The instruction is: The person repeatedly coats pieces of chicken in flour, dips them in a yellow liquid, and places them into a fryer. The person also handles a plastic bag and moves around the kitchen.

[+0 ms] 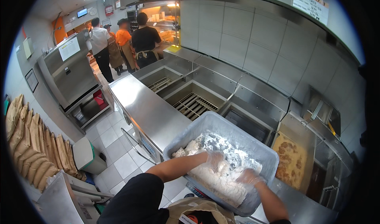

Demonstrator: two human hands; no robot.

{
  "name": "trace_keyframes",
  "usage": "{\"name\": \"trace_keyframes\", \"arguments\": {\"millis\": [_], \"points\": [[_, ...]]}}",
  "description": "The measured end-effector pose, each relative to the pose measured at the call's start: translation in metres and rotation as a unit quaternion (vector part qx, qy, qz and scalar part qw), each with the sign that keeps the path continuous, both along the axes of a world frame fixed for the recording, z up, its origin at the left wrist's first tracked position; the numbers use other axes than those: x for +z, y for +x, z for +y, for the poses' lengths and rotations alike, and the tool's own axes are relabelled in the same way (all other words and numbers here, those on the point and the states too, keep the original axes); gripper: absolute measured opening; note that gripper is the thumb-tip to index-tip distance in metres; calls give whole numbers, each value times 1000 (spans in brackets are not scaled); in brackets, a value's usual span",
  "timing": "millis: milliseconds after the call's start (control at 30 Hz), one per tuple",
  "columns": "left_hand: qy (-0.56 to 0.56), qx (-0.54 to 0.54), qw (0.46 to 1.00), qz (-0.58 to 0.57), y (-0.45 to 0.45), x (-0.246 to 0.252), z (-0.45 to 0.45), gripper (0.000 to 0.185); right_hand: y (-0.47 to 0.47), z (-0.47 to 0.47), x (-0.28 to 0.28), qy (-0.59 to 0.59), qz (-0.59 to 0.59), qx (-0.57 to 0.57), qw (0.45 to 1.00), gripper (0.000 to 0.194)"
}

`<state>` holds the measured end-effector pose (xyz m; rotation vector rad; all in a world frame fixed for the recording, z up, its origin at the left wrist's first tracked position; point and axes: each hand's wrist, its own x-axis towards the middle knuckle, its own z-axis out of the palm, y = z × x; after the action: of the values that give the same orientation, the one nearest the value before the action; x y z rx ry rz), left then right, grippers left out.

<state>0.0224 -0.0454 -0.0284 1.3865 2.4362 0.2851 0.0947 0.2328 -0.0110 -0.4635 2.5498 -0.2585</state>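
Observation:
A large grey plastic tub (267,161) rests on the steel counter edge in front of me, with white flour (219,182) spread inside. Floured lumps of food (190,148) lie at its left side. My left hand (214,161), in a clear plastic glove, reaches into the middle of the tub among floury pieces. My right hand (250,177), gloved likewise, is in the flour near the tub's right wall. Both hands are slightly blurred, and flour partly hides the fingers, so whether either one grips a piece cannot be told.
Fryer vats with wire racks (194,105) lie beyond the tub; pieces fry in bubbling oil (288,160) at right. A steel counter (148,102) runs away to the left. Several people (145,40) stand at the back. A lidded bin (89,155) and paper sacks (32,152) are at left.

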Motion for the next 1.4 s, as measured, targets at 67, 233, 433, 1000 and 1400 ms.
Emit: {"name": "trace_keyframes", "arguments": {"millis": [67,233,433,1000,1400], "points": [[-5,11,1000,-15,3,2,-1,63,6,-2,-5,26,-3,24,999,68],[-144,77,959,-233,0,38,-13,73,16,1,-19,33,7,-85,996,60],[-122,103,971,-178,-13,73,-19,68,-2,28,-19,-60,-84,-79,992,52],[-224,3,973,61,-25,160,116,57,-53,1,170,150,-31,29,988,60],[-84,204,975,27,-13,231,399,50,-65,294,204,75,212,-132,965,34]]}}
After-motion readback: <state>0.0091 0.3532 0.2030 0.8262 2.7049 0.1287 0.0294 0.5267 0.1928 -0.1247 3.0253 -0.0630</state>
